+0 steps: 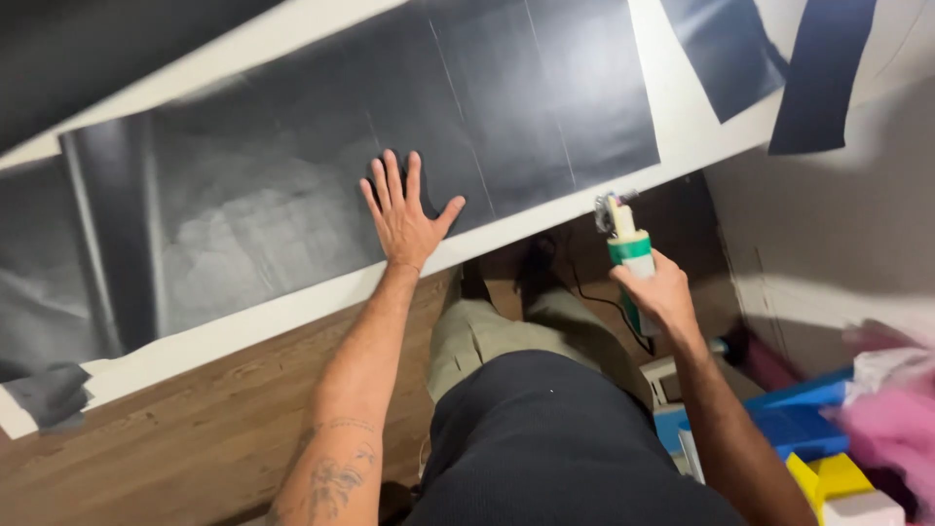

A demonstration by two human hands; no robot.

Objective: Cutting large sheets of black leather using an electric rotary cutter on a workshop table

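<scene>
1. Wood flooring runs under everything, and a long white counter cuts diagonally across the view from my headcam; most of its top is covered by a big sheet of dark fabric, with faint chalk-like lines near the right end.

2. Left hand is flat on the fabric just inside the near edge, fingers spread wide apart, gripping nothing; looks to me like it's pressed down to pin the sheet so it doesn't creep or wrinkle; the thumb points toward the cutter side.

3. Right hand is closed around a small handheld cutter, cream and green body with a metal head on top; it's held upright, just off the counter's near edge and a bit right of the left hand; the head sits about level with the edge of the sheet, which I'd guess is why it's angled that way; a black cord trails down toward the floor.

4. More dark fabric pieces lie at the far right end of the counter, one draped over the edge.

5. Lower right is clutter; blue bin, yellow block, something pink and fluffy; too blurry to say more.

6. My own legs and dark shirt fill the bottom middle, standing tight against the counter.
</scene>
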